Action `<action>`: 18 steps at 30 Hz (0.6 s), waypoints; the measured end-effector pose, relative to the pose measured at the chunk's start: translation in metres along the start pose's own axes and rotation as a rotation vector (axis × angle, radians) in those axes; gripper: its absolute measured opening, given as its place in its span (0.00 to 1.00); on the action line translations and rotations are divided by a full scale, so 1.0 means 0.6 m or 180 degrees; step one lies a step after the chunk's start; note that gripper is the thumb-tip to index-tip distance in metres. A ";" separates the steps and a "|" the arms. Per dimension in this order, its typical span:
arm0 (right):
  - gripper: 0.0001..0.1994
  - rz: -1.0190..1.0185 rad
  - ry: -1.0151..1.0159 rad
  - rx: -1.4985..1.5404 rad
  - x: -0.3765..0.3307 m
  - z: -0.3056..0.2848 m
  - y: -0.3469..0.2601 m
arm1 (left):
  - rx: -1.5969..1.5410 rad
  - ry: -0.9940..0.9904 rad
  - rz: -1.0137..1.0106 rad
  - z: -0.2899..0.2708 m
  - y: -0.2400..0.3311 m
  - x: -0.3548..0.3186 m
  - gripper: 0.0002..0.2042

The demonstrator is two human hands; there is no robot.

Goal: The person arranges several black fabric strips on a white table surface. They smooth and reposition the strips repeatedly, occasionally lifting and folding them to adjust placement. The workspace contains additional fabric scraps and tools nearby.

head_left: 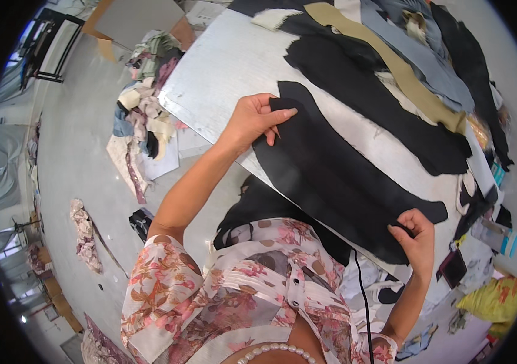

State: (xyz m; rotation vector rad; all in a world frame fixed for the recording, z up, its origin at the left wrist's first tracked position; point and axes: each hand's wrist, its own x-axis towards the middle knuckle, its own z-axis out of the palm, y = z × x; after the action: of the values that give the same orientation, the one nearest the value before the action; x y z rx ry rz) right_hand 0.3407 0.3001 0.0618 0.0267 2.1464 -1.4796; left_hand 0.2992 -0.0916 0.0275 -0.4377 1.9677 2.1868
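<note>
A long black fabric piece (337, 176) stretches between my two hands over the near edge of the pale table (204, 79). My left hand (261, 121) pinches its upper left end, thumb on top and fingers partly beneath. At the lower right end, my right hand (413, 236) grips the cloth's edge between thumb and fingers. The piece looks folded or doubled lengthwise, with one layer's edge showing past the other. Just beyond it lies another black fabric piece (361, 103), flat on the table.
Farther back on the table are an olive fabric strip (392, 54) and blue-grey cloth (416, 60). Fabric scraps (146, 109) pile on the floor at left, near a cardboard box (131, 21). A yellow sack (495, 300) and a dark phone-like device (452, 268) sit at right. A black cable (363, 297) hangs near my right arm.
</note>
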 end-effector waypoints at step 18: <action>0.10 -0.0386 0.0211 -0.0657 0.069 0.019 -0.011 | 0.3141 0.1253 0.0983 0.000 -0.020 0.081 0.11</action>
State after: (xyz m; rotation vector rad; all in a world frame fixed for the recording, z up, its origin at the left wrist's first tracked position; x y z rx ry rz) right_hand 0.3077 0.2758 0.0466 -0.1322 2.3814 -1.3311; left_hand 0.2573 -0.0938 0.0007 -0.4201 3.1419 0.9987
